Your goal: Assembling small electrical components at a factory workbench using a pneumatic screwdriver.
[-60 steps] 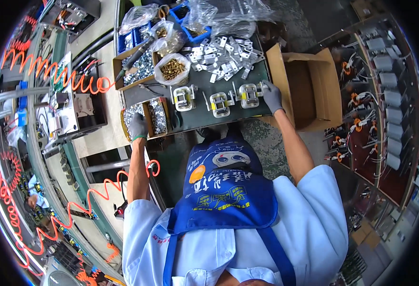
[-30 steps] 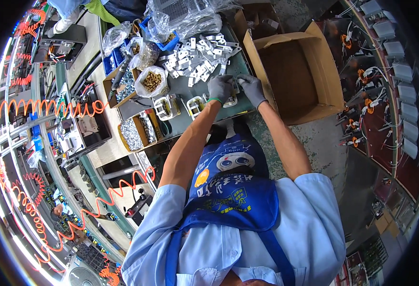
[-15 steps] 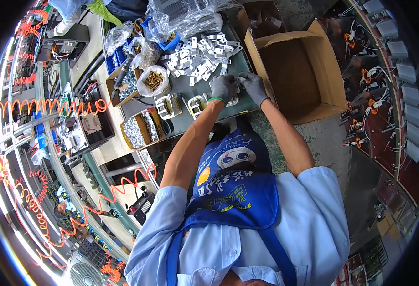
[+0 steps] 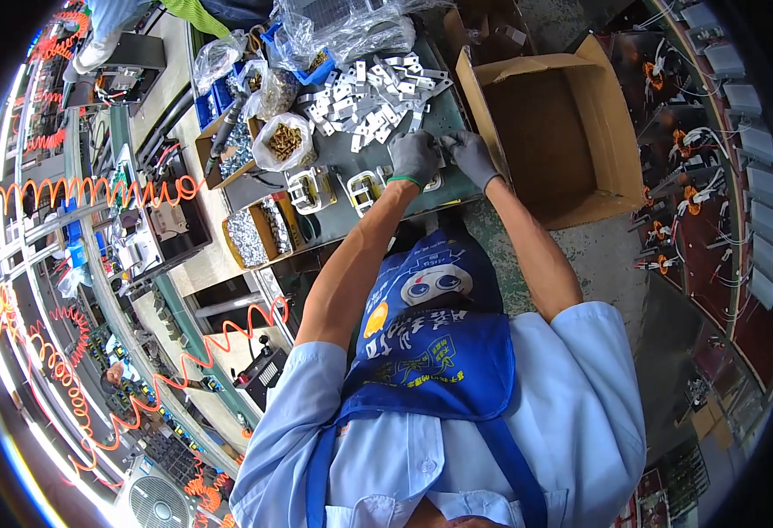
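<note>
My gloved left hand [image 4: 413,157] and right hand [image 4: 470,157] meet near the counter's right end, right over a small metal unit [image 4: 434,183]; it lies beneath my left hand, its near edge showing just past the glove. My fingers bend in toward each other, almost touching, but the gloves hide the tips, so I cannot tell whether either hand is clamped on the unit. What shows of it is a pale, shiny, rounded frame corner. To its left stand two similar units [image 4: 364,191] with silver frames and touches of yellow. The dark green counter [image 4: 443,114] also carries a heap of flat silver brackets [image 4: 373,99] and a clear bag of brass-coloured screws [image 4: 284,143]. A deep cardboard box [image 4: 481,106] is just right of my right hand; orange coiled hoses [image 4: 96,194] stretch across the workshop at left.
</note>
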A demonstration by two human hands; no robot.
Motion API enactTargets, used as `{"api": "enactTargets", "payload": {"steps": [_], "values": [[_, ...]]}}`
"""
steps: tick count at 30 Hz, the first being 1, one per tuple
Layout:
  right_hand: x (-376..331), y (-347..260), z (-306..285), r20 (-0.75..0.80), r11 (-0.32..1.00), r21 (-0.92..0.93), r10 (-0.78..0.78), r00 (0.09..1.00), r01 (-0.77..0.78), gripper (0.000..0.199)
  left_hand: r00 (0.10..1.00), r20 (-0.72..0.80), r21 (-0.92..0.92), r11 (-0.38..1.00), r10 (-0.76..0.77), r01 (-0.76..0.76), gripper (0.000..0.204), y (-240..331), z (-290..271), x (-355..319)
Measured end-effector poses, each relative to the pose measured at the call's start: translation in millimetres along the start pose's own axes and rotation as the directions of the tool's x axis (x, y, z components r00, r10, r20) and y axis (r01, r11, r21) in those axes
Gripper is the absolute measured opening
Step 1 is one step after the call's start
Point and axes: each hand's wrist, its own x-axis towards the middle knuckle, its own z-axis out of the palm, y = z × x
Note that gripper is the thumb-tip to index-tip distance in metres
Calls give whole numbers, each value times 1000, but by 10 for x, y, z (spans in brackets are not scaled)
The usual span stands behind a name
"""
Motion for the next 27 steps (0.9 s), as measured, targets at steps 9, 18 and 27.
{"api": "enactTargets", "payload": {"steps": [9,18,27], "values": [[23,-83,-10,8,982,-114,155,988,-153,47,999,7,104,993,53,-53,10,15,-25,20],[73,-89,39,-39,945,-268,185,982,-189,28,1000,12,82,996,28,-28,12,-6,-4,-8],[-35,-125,6,-10,999,-1,32,999,-32,13,988,-113,45,994,107,-103,20,85,-158,-360]]}}
